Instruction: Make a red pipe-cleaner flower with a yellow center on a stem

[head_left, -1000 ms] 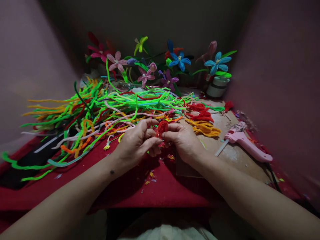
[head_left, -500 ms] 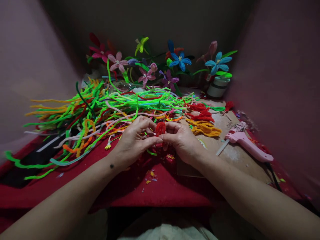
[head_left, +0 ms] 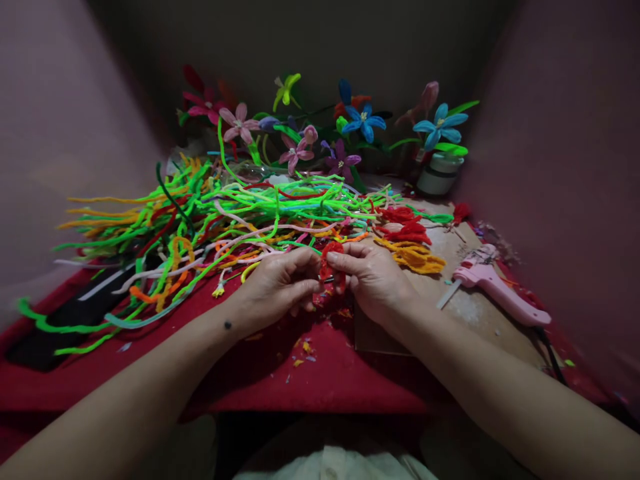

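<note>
A small red pipe cleaner (head_left: 327,259), bent into loops, is between my two hands above the front middle of the table. My right hand (head_left: 373,273) pinches it between thumb and fingers. My left hand (head_left: 280,279) is closed at its left side, thumb and fingertips close to the loops. Something thin and dark with a shine pokes out by the left fingertips; its kind I cannot make out. Just beyond the hands lies a large heap of pipe cleaners (head_left: 300,200), mostly green, with orange, pink and red ones among them.
A pink glue gun (head_left: 503,293) rests on a cardboard sheet (head_left: 465,320) at right, near orange (head_left: 413,255) and red pipe-cleaner pieces (head_left: 410,233). Pipe-cleaner flowers (head_left: 365,123) and a lidded jar (head_left: 440,175) stand behind. Scraps dot the red cloth (head_left: 240,380).
The red pipe cleaner has turned and shifted slightly right, and its loops look more spread. My right thumb has moved up onto it. My left hand has drawn slightly lower.
</note>
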`<state>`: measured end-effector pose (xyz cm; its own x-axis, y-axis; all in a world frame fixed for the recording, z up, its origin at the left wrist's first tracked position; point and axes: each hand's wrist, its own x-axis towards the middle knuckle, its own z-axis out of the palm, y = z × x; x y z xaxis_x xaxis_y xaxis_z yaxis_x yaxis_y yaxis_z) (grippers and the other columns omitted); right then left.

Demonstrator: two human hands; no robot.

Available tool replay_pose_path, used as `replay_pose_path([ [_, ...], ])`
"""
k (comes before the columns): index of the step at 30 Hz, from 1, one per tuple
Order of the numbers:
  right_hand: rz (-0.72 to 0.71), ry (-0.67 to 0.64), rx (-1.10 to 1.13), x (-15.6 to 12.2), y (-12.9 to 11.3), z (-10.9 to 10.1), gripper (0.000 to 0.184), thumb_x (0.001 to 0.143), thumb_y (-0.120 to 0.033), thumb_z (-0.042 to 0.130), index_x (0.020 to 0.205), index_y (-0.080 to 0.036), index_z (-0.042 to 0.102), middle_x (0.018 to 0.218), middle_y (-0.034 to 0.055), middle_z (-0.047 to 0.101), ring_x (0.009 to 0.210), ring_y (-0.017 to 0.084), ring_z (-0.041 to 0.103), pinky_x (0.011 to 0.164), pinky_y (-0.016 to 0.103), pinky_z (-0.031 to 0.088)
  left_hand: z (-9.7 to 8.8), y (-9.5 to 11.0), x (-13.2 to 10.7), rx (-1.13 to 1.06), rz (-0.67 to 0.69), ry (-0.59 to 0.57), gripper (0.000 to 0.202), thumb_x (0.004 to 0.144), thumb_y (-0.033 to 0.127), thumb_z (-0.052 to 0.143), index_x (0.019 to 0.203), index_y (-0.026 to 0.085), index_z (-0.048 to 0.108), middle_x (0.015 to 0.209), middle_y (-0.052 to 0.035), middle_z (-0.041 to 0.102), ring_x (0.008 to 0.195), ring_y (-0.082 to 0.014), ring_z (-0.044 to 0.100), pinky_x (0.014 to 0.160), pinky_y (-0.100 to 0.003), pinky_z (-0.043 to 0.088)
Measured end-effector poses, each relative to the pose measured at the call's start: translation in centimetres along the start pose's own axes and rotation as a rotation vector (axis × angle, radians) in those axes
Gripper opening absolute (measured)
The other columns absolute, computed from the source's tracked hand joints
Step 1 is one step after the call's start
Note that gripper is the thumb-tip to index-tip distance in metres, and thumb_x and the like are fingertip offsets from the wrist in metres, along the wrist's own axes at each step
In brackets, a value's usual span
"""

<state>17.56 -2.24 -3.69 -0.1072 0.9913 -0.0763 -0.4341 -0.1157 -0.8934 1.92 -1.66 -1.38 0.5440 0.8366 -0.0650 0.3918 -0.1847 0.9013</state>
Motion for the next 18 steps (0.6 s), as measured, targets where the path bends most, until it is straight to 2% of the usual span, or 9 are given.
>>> replay_pose_path([
  [4, 0.002, 0.016, 0.065, 0.1, -0.1, 0.0, 0.026, 0.056, -0.025, 0.078, 0.054, -0.015, 0.054, 0.046, -0.0059, 0.05, 0.04, 0.006, 0.043, 0.04, 0.021, 0.034, -0.1, 0.5, -0.1, 0.004, -0.058, -0.044, 0.004, 0.079, 0.021, 0.054, 0.076, 0.017, 0.052, 0.052, 0.0059, 0.051, 0.041, -0.008, 0.048, 0.036, -0.017, 0.038],
  [9, 0.001, 0.02, 0.08, 0.1, -0.2, 0.0, 0.025, 0.055, -0.024, 0.078, 0.055, -0.015, 0.055, 0.047, -0.0056, 0.051, 0.04, 0.006, 0.042, 0.037, 0.02, 0.033, -0.8, 0.6, -0.1, -0.104, -0.116, -0.088, 0.005, 0.077, 0.022, 0.057, 0.08, 0.017, 0.056, 0.058, 0.0053, 0.052, 0.042, -0.0063, 0.048, 0.038, -0.016, 0.037],
  [12, 0.009, 0.009, 0.095, 0.1, -0.2, 0.1, 0.023, 0.056, -0.026, 0.078, 0.058, -0.015, 0.057, 0.049, -0.005, 0.054, 0.041, 0.006, 0.045, 0.038, 0.02, 0.034, -1.1, 0.5, 0.1, -0.142, -0.183, -0.142, 0.007, 0.076, 0.021, 0.056, 0.081, 0.016, 0.058, 0.055, 0.0046, 0.052, 0.038, -0.0059, 0.045, 0.035, -0.015, 0.034],
  [15, -0.003, -0.043, 0.052, 0.0, 0.0, 0.1, 0.021, 0.062, -0.03, 0.075, 0.061, -0.015, 0.061, 0.051, -0.0036, 0.057, 0.043, 0.007, 0.047, 0.04, 0.021, 0.035, -0.8, 0.5, 0.2, -0.121, -0.215, -0.179, 0.008, 0.075, 0.02, 0.055, 0.079, 0.015, 0.06, 0.049, 0.0044, 0.051, 0.035, -0.0065, 0.042, 0.035, -0.016, 0.034],
  [18, -0.009, -0.031, -0.014, -0.1, -0.1, 0.2, 0.018, 0.062, -0.028, 0.074, 0.064, -0.014, 0.063, 0.051, -0.0035, 0.058, 0.042, 0.007, 0.046, 0.041, 0.021, 0.034, -0.4, 0.6, 0.1, -0.083, -0.21, -0.152, 0.009, 0.074, 0.02, 0.055, 0.078, 0.016, 0.061, 0.046, 0.0051, 0.05, 0.034, -0.0068, 0.041, 0.035, -0.017, 0.032],
])
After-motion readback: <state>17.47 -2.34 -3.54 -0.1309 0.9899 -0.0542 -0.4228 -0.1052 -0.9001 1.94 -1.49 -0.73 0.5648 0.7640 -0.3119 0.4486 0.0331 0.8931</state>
